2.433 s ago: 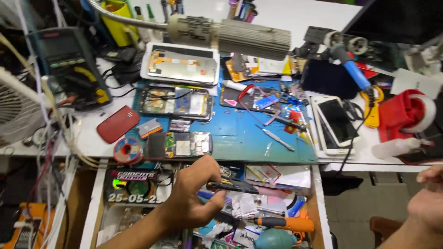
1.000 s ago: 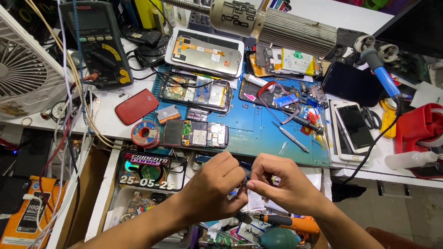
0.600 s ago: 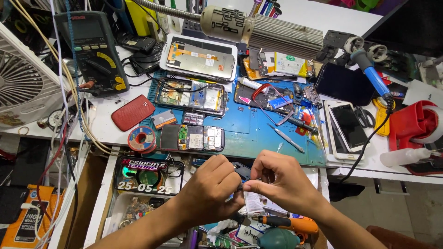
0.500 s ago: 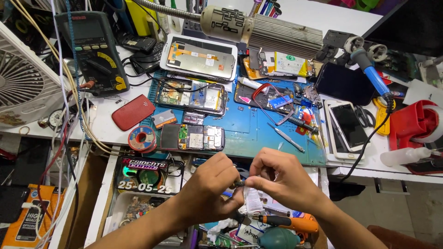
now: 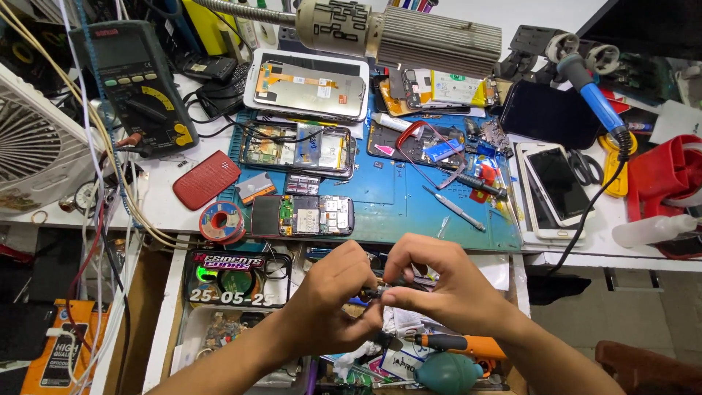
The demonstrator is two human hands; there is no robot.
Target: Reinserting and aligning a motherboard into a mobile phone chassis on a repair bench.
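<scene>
My left hand (image 5: pixel 330 301) and my right hand (image 5: pixel 437 287) meet over the open drawer (image 5: pixel 175 307) below the bench edge. Between their fingertips they pinch a small dark tool or part (image 5: pixel 380 291); most of it is hidden by the fingers. On the blue work mat (image 5: pixel 395 192) above lie an opened small phone (image 5: pixel 303 215) and a larger opened phone (image 5: pixel 296 148). A phone with its screen removed (image 5: pixel 308 84) lies behind them.
A multimeter (image 5: pixel 139 84) and a fan (image 5: pixel 33 143) stand at left. A red phone cover (image 5: pixel 207 179), solder spool (image 5: pixel 221 221), tweezers (image 5: pixel 453 208), white phones (image 5: pixel 552 186), blue-handled soldering iron (image 5: pixel 592 91) and red tape dispenser (image 5: pixel 669 175) crowd the bench. An orange screwdriver (image 5: pixel 457 342) lies in the drawer.
My right hand came in from the right and joined the left over the drawer. Both hands now pinch the small part together, and the camera has moved closer.
</scene>
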